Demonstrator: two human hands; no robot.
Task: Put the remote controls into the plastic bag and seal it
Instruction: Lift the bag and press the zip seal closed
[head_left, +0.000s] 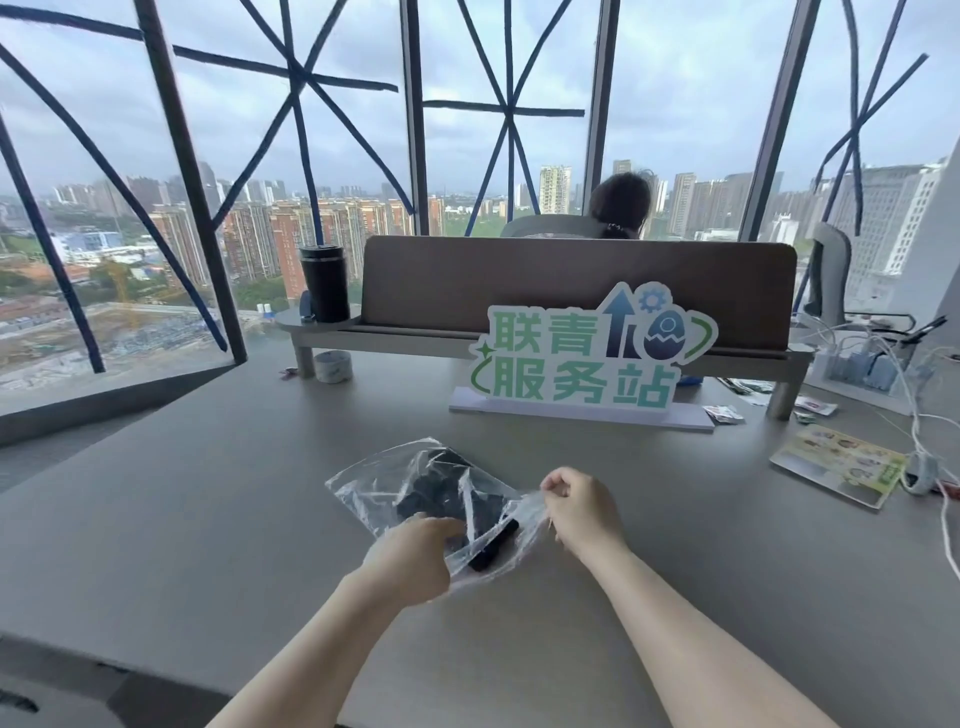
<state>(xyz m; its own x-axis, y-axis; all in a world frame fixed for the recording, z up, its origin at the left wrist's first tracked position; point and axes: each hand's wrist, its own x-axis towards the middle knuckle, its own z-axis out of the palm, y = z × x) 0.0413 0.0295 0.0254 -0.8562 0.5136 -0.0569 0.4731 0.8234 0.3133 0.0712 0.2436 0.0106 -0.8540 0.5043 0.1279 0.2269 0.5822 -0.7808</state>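
A clear plastic bag (379, 480) lies crumpled on the grey table (208, 519), its mouth facing me. Black remote controls (434, 491) show through the film inside it. One black remote (493, 545) lies slanted at the bag's mouth, under the film. My left hand (410, 558) rests on the near left side of the mouth, fingers curled onto the plastic. My right hand (582, 506) pinches the right edge of the mouth between thumb and fingers and holds it up a little.
A green and white sign (587, 358) stands behind the bag. Behind it runs a brown desk divider on a shelf (571, 291), with a black tumbler (324, 283) and a tape roll (332, 366). A leaflet (836, 462), cables and small packets lie at right. A person sits beyond the divider.
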